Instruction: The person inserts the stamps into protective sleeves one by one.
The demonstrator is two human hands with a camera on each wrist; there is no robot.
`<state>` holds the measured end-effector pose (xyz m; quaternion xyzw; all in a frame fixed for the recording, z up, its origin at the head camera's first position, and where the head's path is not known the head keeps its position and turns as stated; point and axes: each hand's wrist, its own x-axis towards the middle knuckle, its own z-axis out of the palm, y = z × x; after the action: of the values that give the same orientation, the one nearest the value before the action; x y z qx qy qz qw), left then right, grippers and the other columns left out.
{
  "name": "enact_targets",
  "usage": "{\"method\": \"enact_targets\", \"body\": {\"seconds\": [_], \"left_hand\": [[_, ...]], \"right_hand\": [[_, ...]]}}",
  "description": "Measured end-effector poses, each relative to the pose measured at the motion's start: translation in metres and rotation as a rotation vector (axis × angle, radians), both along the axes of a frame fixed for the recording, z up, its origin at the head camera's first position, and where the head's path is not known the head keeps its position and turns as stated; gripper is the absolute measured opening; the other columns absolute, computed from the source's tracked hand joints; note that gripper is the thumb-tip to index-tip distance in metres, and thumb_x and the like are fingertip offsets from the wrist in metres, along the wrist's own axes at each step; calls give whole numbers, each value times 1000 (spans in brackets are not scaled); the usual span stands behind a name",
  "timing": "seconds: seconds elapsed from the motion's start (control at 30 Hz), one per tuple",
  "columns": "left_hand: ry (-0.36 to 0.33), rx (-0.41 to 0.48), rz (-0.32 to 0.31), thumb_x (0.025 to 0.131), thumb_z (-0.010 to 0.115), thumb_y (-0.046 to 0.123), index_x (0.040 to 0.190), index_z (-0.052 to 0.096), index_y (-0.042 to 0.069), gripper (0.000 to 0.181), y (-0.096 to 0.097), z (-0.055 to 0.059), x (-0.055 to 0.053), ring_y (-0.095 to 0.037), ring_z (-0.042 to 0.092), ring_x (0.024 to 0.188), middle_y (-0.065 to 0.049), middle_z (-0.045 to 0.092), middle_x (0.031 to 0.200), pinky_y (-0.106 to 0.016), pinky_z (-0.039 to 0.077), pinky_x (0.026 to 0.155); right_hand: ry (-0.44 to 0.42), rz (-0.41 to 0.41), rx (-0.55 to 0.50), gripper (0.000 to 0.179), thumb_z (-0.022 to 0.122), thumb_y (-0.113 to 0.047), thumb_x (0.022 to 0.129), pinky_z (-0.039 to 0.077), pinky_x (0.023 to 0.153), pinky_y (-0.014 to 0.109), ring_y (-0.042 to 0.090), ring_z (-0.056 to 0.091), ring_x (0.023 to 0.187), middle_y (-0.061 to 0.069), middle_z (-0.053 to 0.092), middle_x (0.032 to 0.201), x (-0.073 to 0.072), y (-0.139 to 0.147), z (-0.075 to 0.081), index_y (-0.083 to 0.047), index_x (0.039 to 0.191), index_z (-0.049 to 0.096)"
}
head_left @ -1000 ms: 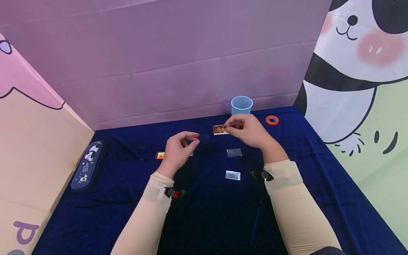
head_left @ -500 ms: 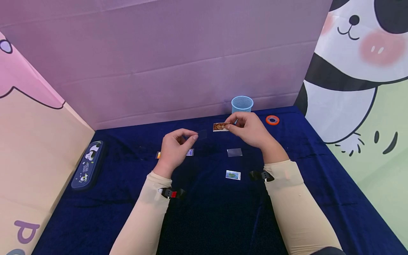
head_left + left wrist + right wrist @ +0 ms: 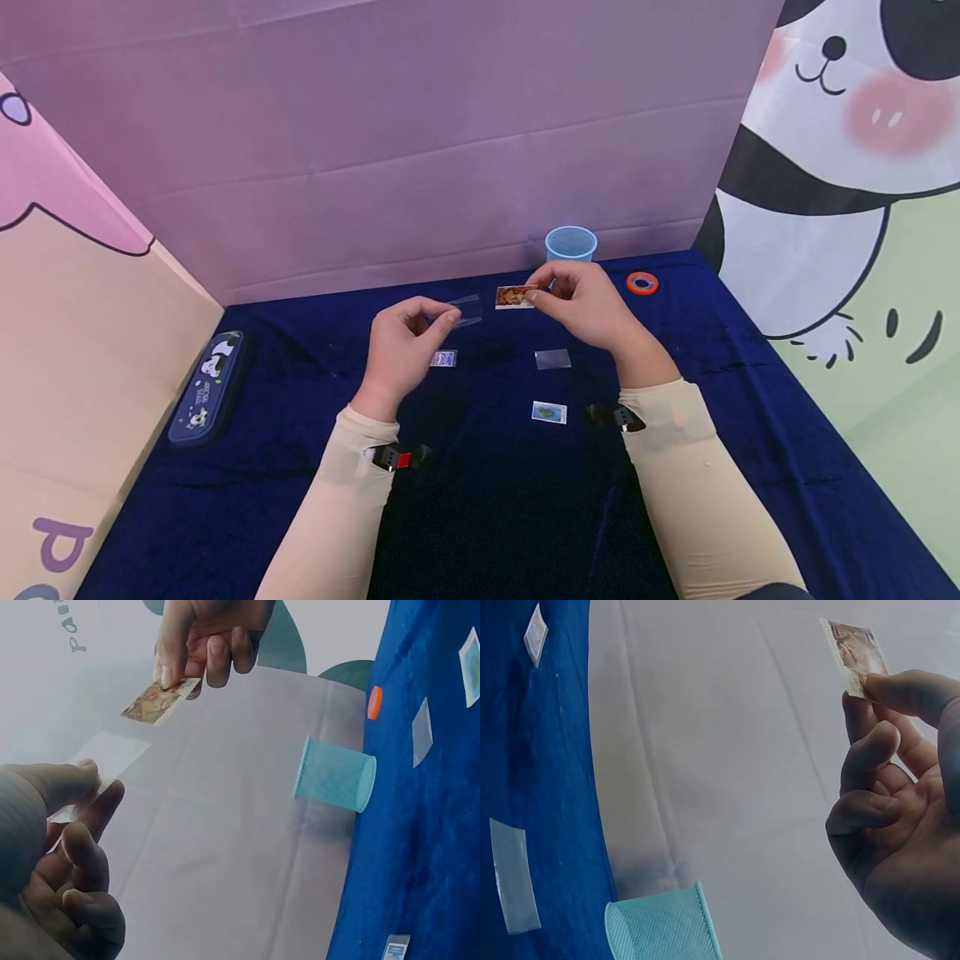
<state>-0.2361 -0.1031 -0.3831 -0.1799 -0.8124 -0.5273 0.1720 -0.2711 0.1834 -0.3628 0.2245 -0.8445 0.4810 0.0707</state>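
My left hand [image 3: 407, 346] pinches a clear plastic sleeve [image 3: 468, 309] between thumb and forefinger, raised over the table. Facing it, my right hand [image 3: 581, 304] pinches a brown-pictured postage stamp [image 3: 512, 297] by one end. Its white, toothed edge shows in the right wrist view, where the stamp [image 3: 857, 654] stands up from the fingertips. A small gap separates the stamp from the sleeve [image 3: 124, 752] in the left wrist view. On the cloth lie a second clear sleeve [image 3: 552, 359], a green-and-blue stamp [image 3: 549, 412], and a purple stamp [image 3: 444, 358] partly behind the left hand.
A light-blue mesh cup [image 3: 571, 242] stands at the back behind my right hand. To its right lies an orange roll of tape [image 3: 642, 283]. A dark-blue panda pencil case [image 3: 206, 388] lies at the left on the blue cloth [image 3: 480, 517]. Fabric walls enclose the table.
My left hand has moved left and slightly up, and the sleeve in it now shows more clearly. The right hand has shifted slightly up and left with the stamp.
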Motion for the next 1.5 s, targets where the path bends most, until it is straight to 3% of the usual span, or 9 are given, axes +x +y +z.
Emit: {"method": "enact_targets", "body": {"seconds": [0.47,0.83,1.07,1.33,1.5], "left_hand": [[-21,70,-29,96,79,23,101,83,12,12,-3,2,-1,-22,48,63,-1,73,90,-28,38,55],[-70,110,-47,95,80,22,98,82,10,12,-3,2,-1,-26,69,79,-2,76,88,-28,49,61],[-88,133,-64,94,81,20,99,82,8,13,-3,2,-2,-26,73,83,-4,77,87,-28,55,69],[-106,130,-69,95,80,19,99,81,7,13,-1,0,-2,-20,75,84,-5,78,89,-31,59,81],[-103,130,-67,94,80,19,98,81,6,13,-1,0,-2,-18,74,83,-5,77,88,-30,59,79]], "right_hand": [[30,37,-80,12,74,-15,100,37,54,32,24,44,62,10,51,72,10,-8,9,-10,110,75],[46,45,-99,11,73,-13,100,39,55,31,23,46,63,10,55,75,12,-12,11,-8,110,75],[76,65,-128,11,74,-12,99,41,54,30,24,51,64,14,60,78,10,-15,10,-8,109,76],[38,65,-109,11,74,-13,100,44,56,31,26,53,67,11,61,81,9,-17,5,-9,110,75],[6,76,-101,11,74,-15,100,45,58,31,28,53,69,13,62,83,8,-19,5,-9,110,75]]}}
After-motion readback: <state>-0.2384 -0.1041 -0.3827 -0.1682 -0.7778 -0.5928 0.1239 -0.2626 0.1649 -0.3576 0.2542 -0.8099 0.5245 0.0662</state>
